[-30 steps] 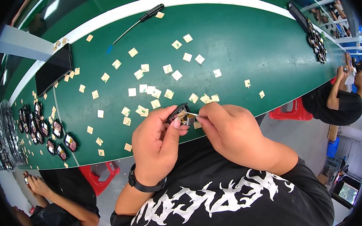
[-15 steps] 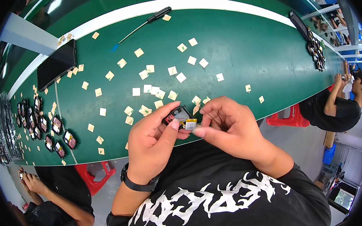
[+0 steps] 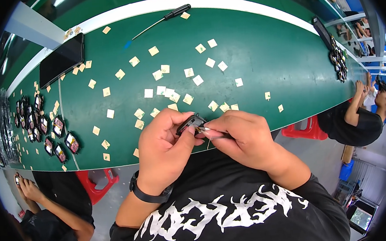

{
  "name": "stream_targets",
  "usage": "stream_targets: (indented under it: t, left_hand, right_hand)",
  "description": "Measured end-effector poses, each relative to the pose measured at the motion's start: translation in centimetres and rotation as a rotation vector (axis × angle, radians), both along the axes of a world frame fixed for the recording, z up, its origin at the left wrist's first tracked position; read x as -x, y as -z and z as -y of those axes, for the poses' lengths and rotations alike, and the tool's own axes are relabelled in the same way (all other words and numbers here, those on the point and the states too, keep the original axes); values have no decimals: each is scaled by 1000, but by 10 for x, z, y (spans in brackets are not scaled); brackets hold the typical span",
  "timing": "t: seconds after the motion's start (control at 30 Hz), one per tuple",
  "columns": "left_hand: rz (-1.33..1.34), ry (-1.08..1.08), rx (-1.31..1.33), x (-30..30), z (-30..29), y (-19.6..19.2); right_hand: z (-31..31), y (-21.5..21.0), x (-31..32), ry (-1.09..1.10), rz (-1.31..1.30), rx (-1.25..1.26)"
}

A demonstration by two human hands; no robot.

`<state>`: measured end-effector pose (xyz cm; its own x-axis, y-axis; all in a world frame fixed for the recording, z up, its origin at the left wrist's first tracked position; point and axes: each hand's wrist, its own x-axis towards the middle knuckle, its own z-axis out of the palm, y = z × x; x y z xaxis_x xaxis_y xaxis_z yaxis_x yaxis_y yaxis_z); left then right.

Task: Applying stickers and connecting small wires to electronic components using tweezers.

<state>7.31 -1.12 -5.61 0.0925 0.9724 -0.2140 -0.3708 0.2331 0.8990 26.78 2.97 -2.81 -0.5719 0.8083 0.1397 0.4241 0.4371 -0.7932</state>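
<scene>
Close to the table's near edge, my left hand (image 3: 165, 142) grips a small black electronic housing (image 3: 192, 122) between thumb and fingers. Its hollow side is tipped toward me, and part of its inside is hidden by my fingers. My right hand (image 3: 243, 137) is closed right beside it, pinching thin grey tweezers (image 3: 223, 136) whose tips are at the housing's near side. A small pale edge shows where both hands meet; the battery seen earlier is mostly hidden there.
Small cream adhesive squares (image 3: 159, 75) lie scattered over the green table (image 3: 277, 47). A screwdriver (image 3: 168, 17) is at the back, a black tablet (image 3: 62, 62) to its left. Several open housings (image 3: 58, 126) are grouped at left, more (image 3: 338, 59) at far right. Co-workers sit on both sides.
My right hand has come in to the housing and closed its fingers. The silver battery that stuck out beside the housing is now mostly covered. The view has shifted slightly.
</scene>
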Motion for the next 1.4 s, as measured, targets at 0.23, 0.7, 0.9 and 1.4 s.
stream_targets:
  t: [0.23, 0.7, 0.9, 1.4]
  left_hand:
    - [42, -32, 6, -1, 0, 0]
    - [-43, -30, -15, -4, 3, 6]
    - [-3, 13, -61, -1, 5, 10]
    - [-13, -18, -13, -4, 5, -2]
  right_hand:
    - [5, -1, 7, 108, -27, 85]
    - [-1, 5, 13, 190, -31, 351]
    - [-7, 11, 18, 347, -226, 583]
    - [-31, -6, 18, 281, -185, 923]
